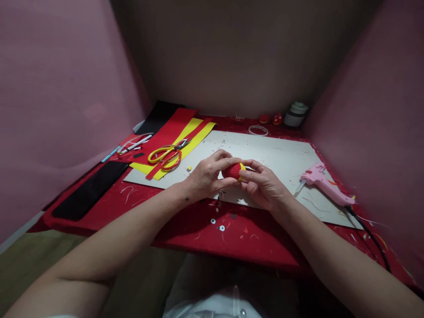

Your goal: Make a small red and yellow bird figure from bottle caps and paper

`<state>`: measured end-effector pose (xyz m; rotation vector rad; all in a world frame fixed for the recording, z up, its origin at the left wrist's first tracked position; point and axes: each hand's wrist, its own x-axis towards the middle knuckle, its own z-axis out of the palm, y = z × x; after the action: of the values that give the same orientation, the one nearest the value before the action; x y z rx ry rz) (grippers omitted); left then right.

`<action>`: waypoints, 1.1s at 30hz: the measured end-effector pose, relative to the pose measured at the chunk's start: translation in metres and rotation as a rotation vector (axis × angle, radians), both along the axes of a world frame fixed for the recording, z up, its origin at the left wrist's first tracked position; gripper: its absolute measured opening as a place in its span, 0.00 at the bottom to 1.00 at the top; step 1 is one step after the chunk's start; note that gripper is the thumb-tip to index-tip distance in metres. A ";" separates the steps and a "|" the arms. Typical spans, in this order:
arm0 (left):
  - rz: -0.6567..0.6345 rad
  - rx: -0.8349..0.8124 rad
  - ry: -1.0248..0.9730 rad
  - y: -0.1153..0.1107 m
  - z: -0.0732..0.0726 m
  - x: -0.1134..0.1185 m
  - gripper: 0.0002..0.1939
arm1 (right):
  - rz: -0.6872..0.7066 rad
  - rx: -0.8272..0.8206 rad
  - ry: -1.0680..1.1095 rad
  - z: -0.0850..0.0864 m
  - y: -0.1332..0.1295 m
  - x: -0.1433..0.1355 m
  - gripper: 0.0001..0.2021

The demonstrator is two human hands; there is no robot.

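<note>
From the head view, I have the small rounded red piece with ridged sides and a yellow rim (232, 171) held between both hands, raised in front of me. The left hand (212, 173) has its grip closed around the red part, fingers above and thumb below; the right hand (264, 182) pinches the yellow rim. My fingers hide part of the piece.

Behind and beneath the hands I see a flat, pale rectangular board (285, 161) on the table draped in red cloth (185, 232). To the left, scissors with looped yellow and red handles (156, 156) rest over a ridged yellow sheet (202, 138), beside a wide red sheet (170, 130) and a glossy black strip (91, 191). To the right, a pink glue gun (326, 182) lies near my right forearm, its dark cord (372, 236) running off the board. Small white cutouts with dark dots (221, 228) sit near the front edge between my forearms.
</note>
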<state>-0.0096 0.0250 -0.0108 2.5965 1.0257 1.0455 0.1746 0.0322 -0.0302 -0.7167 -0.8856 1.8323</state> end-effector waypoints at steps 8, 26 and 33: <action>0.009 -0.303 -0.237 0.004 0.017 -0.008 0.31 | 0.029 0.018 0.001 0.007 0.001 0.003 0.19; 0.477 -0.521 0.447 0.029 0.014 -0.046 0.08 | 0.040 0.023 -0.038 0.008 0.004 0.009 0.18; 0.555 -0.475 0.494 0.027 0.007 -0.036 0.07 | 0.036 0.025 -0.041 0.009 0.003 0.008 0.18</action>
<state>-0.0459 0.0521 -0.0035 2.2460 1.9051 0.1513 0.1824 0.0351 -0.0209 -0.7291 -0.9515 1.8405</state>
